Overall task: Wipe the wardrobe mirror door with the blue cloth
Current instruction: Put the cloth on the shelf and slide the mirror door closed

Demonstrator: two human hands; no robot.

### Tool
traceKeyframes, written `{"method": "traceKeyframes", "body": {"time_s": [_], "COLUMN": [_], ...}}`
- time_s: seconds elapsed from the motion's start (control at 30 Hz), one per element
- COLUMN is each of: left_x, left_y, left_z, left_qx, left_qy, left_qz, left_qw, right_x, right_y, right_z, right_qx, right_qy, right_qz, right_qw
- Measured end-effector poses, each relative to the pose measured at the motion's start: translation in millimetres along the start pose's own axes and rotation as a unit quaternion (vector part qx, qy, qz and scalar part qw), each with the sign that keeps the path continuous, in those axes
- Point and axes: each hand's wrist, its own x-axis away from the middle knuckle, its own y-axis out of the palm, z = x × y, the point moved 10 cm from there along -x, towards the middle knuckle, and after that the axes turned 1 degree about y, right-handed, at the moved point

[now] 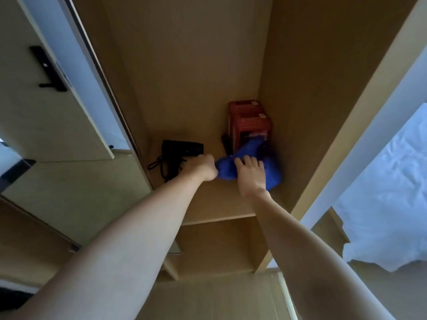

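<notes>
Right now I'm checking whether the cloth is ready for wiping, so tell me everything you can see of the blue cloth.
The blue cloth is a bright, soft-looking fabric, bunched and crumpled rather than spread flat. It lies on a wooden wardrobe shelf, right in front of a red box, with one end trailing up against the box. The left hand grips its left end; the right hand rests on top with fingers spread. Its outline is somewhat blurred, so weave and exact shape are unclear.

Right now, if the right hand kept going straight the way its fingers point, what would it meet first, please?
The right hand already rests on the blue cloth; straight beyond its fingers stand the red boxes at the shelf's back, probably first, though depth is unclear.
</notes>
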Motion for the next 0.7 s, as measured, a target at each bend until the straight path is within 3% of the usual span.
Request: {"method": "traceKeyframes", "body": {"time_s": [0.13,0.43,0.7], "left_x": [-4.6,8.9,46.4], "left_y": [30.7,65.2,29.1], "left_z": [0.2,16.4,22.4], "left_qx": [-0.022,0.032,0.039], "left_qy": [-0.002,0.015,0.033], "left_qz": [-0.031,-0.071,-0.036], "left_qw": [0.999,0.997,0.998], "right_x": [33.8,49.7,40.5], "right_y": [90.8,114.9,39.2], "right_z": [-3.0,-7.3,8.0], "right_qx": [-0.026,-0.146,-0.225], "right_qy": [0.010,0.008,0.044], "right_qz": [-0.176,-0.273,-0.171], "right_qw": [0.984,0.951,0.958]}}
